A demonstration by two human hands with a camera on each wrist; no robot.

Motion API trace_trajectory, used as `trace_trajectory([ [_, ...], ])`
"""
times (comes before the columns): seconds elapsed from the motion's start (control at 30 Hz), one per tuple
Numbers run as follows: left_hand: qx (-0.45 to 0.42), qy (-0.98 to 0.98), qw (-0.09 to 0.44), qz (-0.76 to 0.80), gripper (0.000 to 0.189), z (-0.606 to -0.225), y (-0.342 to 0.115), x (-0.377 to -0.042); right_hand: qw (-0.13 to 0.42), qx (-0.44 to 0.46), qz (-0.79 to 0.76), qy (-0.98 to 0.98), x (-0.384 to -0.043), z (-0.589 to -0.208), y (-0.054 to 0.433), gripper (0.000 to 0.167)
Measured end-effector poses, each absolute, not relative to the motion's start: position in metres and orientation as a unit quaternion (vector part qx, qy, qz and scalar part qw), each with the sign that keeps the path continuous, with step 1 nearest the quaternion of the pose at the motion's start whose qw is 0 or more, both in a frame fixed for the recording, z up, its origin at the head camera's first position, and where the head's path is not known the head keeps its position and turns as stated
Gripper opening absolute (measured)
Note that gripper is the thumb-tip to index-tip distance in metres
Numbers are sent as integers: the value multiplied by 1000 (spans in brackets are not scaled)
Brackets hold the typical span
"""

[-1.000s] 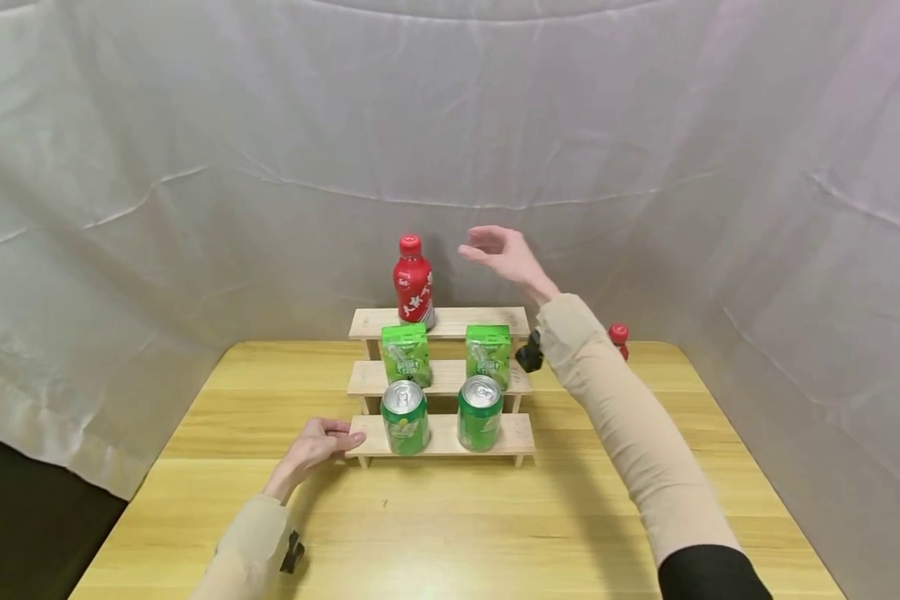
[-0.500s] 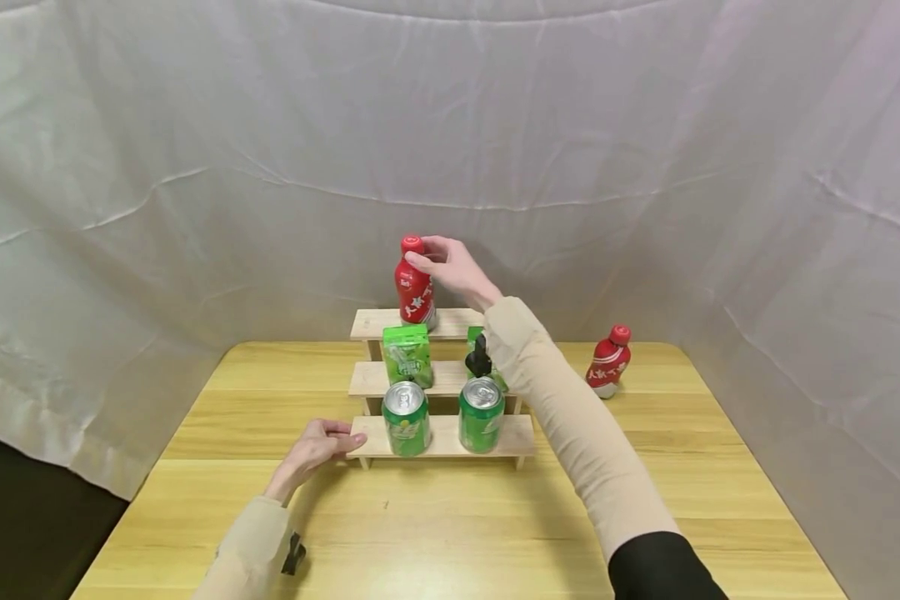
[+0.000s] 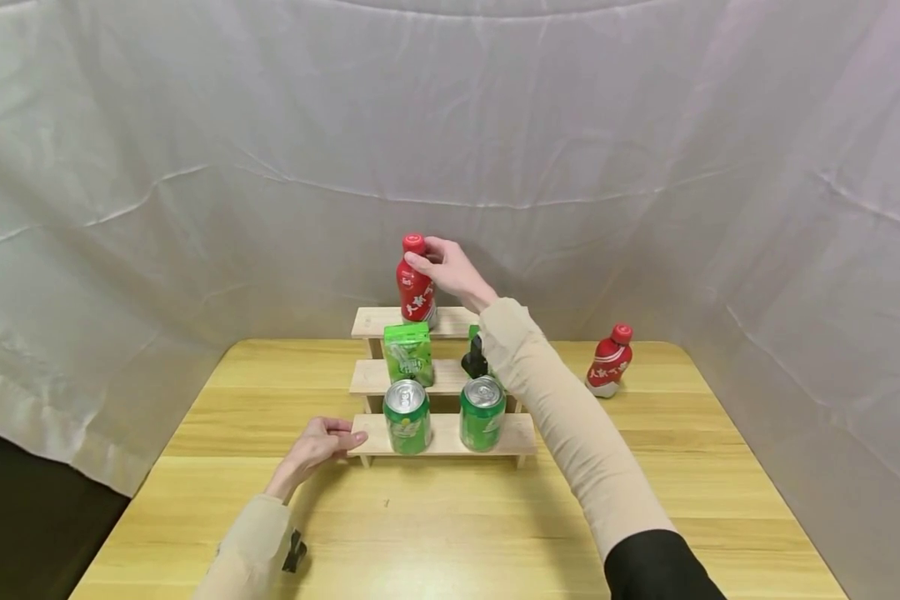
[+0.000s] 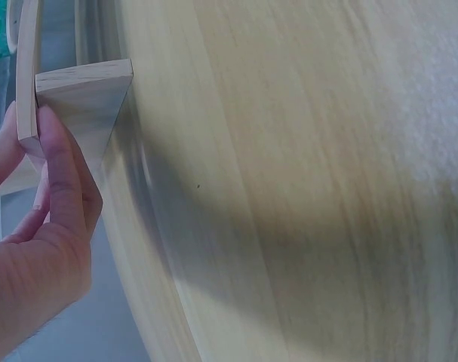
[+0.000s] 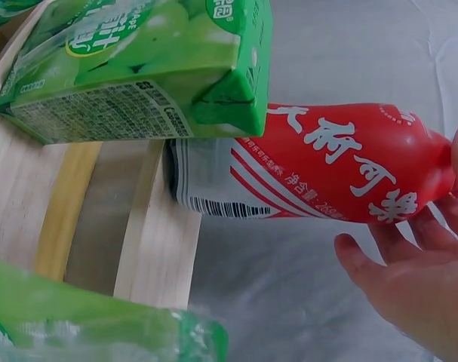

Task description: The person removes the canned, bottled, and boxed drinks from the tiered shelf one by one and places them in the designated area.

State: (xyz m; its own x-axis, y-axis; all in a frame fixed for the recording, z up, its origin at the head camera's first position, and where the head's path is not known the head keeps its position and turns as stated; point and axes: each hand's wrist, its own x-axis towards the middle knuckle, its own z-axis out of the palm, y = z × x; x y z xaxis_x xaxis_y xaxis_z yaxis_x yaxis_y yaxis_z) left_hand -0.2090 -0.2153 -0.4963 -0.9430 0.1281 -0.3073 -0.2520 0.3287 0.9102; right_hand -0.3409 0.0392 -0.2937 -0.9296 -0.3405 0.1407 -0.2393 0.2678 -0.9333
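A red cola bottle [image 3: 412, 287] stands at the left of the top tier of a wooden three-tier shelf [image 3: 444, 433]. My right hand [image 3: 453, 271] holds it by the neck, just under the red cap, the thumb in front. In the right wrist view the base of the bottle is against the top board, behind a green juice carton [image 5: 138, 83]. At the left end of the lowest tier, my left hand [image 3: 318, 446] pinches the board; the left wrist view has the thumb [image 4: 4, 154] above it and fingers [image 4: 60, 173] beneath.
Two green soda cans, left [image 3: 407, 418] and right [image 3: 483, 415], stand on the bottom tier. Two green cartons are on the middle tier, the right one mostly behind my right forearm. Another red bottle [image 3: 609, 362] stands on the table [image 3: 690, 467] at right. Grey cloth [image 3: 450, 125] hangs behind.
My right hand has moved left from the air beside the bottle and taken hold of its neck. The forearm now uncovers the bottle at right. My left hand keeps its place.
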Motion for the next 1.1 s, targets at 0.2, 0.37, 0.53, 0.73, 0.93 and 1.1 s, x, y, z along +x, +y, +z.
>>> trace_trajectory([
  [0.2,-44,799,164,577,50,-496,-214,-208,22,-183,-572,799,-339,-291,42,40],
  [0.37,-49,796,166,580,48,-497,-214,-207,-3,-177,-590,788,-337,-283,54,41],
  [0.53,-50,795,167,581,47,-497,-213,-208,-38,-159,-612,774,-338,-273,78,41],
  [0.73,-46,796,169,580,46,-498,-212,-209,-85,-128,-614,774,-337,-264,123,43],
  [0.93,-42,793,171,584,46,-499,-211,-210,-119,-80,-610,779,-335,-269,170,46],
  [1.1,-45,798,166,578,47,-499,-211,-210,-121,-30,-603,788,-331,-279,200,50],
])
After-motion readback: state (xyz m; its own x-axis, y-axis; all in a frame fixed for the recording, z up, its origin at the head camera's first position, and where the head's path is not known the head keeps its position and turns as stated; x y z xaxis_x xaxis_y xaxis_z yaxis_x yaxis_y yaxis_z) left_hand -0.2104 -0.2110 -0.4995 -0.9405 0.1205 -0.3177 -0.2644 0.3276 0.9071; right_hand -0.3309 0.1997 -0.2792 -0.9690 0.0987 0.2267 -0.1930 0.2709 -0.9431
